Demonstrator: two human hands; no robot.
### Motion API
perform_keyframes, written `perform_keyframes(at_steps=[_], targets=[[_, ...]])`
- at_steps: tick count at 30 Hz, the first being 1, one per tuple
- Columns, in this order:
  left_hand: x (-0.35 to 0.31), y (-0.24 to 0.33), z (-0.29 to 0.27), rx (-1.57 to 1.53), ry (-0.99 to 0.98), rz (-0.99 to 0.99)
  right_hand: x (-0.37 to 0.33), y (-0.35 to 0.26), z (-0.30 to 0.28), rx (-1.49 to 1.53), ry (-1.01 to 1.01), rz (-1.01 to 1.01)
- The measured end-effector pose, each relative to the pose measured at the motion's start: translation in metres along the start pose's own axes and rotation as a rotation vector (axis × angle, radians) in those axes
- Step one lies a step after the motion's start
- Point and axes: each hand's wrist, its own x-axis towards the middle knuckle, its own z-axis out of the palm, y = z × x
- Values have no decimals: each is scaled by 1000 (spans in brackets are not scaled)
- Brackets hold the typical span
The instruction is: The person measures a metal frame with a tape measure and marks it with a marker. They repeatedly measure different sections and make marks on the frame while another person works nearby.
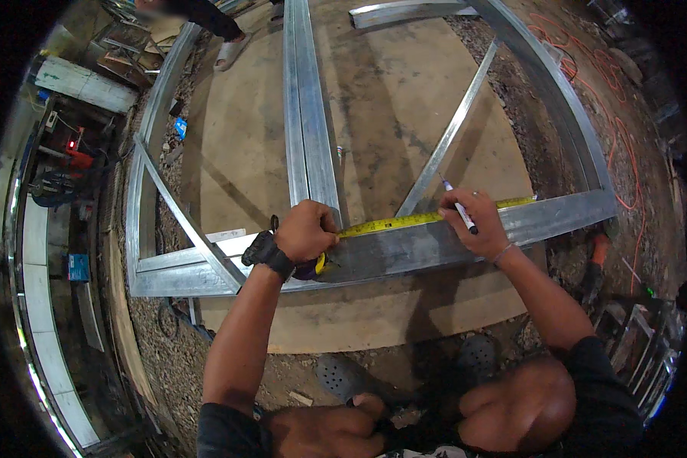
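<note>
My left hand (307, 231) is closed round a tape measure, its thumb and fingers pinching the yellow blade (389, 224) near the case. Only a little of the dark and yellow case (313, 267) shows under the hand. The blade runs to the right along the metal beam (404, 249) at the near side of a frame. My right hand (475, 221) grips a white marker pen (462, 211) over the blade, its thin tip pointing up and away from me. A double metal bar (311, 122) meets the beam beside my left hand.
Diagonal metal braces (454, 126) span the frame's corners, above a brown board (237, 114) on gravelly ground. Orange cable (622, 145) lies loosely at the right. Another person's foot (231, 52) stands at the far left. Beside the left wall is a red-lit tool (76, 155); an orange-and-black tool (599, 252) lies right.
</note>
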Motion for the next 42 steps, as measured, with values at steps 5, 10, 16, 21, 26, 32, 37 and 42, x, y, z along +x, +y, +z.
perform_keyframes(at_steps=[5,10,16,21,26,32,37,42], targets=[[-1,5,1,43,16,7,-1,2,0,-2,20,-17],[-3,2,1,56,10,-19,-3,4,3,29,10,2],[-7,4,0,-11,12,11,-1,0,-1,12,-6,18],[-7,5,-1,31,9,5,-1,-2,1,-11,10,0],[-8,7,0,28,21,28,-1,-2,-2,-19,-23,41],[-8,6,4,42,25,6,-4,2,3,18,30,24],[-9,4,4,45,53,31,-1,-5,-1,1,6,5],[-10,4,5,1,60,14,-2,-4,-3,3,-6,11]])
